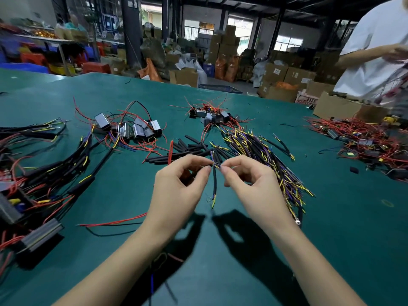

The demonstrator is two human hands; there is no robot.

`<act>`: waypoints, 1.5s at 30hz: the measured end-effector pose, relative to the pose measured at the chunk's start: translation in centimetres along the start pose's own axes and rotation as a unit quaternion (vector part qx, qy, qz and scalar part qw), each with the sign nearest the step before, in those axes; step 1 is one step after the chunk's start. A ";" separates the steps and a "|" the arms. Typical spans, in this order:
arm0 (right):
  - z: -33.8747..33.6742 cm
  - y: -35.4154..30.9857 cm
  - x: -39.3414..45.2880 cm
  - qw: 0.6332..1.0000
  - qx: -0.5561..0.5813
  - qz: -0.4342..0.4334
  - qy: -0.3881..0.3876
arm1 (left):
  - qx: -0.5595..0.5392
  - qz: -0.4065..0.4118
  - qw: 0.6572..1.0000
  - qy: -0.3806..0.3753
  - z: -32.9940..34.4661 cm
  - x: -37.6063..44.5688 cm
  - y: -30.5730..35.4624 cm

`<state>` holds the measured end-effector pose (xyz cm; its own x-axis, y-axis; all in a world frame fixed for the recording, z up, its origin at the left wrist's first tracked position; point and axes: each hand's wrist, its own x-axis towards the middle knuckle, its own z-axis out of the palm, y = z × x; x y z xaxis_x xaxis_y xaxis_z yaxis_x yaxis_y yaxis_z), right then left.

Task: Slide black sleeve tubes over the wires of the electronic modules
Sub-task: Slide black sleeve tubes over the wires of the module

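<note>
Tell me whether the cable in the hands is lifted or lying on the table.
Lifted: the hands pinch the top of the black cable, which hangs free.

A factory warehouse floor: stacked cardboard boxes, steel columns, green worktable strewn with wiring

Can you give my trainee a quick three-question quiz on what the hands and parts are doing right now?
1. True or false: both hands pinch the cable between them.
2. Where do the loose black tubes lie? A) in a cardboard box B) on the green table, beyond the hands C) in the left hand
3. Fill in: the cable's free end hangs ____ from the fingers.

Key
1. True: the left hand and right hand meet at its top end, fingers curled.
2. B
3. Down, with thin coloured wires showing at its tip.
</note>
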<state>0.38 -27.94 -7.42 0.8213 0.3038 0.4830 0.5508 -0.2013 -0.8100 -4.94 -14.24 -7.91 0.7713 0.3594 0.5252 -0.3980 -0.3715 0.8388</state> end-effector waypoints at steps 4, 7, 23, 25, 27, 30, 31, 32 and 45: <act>0.2 -0.3 -0.1 1.000 0.024 0.003 -0.003 | -0.014 -0.013 1.000 -0.019 0.2 -0.1 0.1; 0.3 -0.5 -0.1 1.000 0.017 -0.003 -0.016 | -0.027 -0.020 0.999 -0.020 0.1 -0.1 0.3; -0.1 -0.9 -0.3 0.974 -0.162 -0.159 0.014 | -0.102 -0.143 0.984 -0.025 -0.5 0.4 1.4; -0.1 -1.0 -0.5 0.955 -0.216 -0.199 0.033 | -0.101 -0.155 0.982 -0.028 -0.6 0.5 1.5; -0.2 -1.2 -0.6 0.941 -0.246 -0.227 0.049 | -0.111 -0.173 0.978 -0.034 -0.7 0.5 1.6; 0.0 -1.2 -0.6 0.963 -0.188 -0.191 0.031 | -0.126 -0.171 0.976 -0.039 -0.7 0.5 1.7; 0.0 -1.2 -0.6 0.973 -0.158 -0.167 0.021 | -0.122 -0.156 0.979 -0.037 -0.7 0.5 1.8; 0.1 -1.2 -0.6 0.981 -0.129 -0.148 0.013 | -0.116 -0.138 0.983 -0.035 -0.7 0.4 1.8; -0.1 -1.6 -0.3 0.997 0.051 -0.021 -0.055 | -0.096 -0.096 0.990 -0.034 -0.8 0.4 1.9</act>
<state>-0.75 -27.77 -6.22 0.7731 0.4108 0.4833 0.5623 -0.0914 -0.8218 -5.77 -14.07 -6.01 0.8713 0.3468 0.3473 -0.3220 -0.1302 0.9378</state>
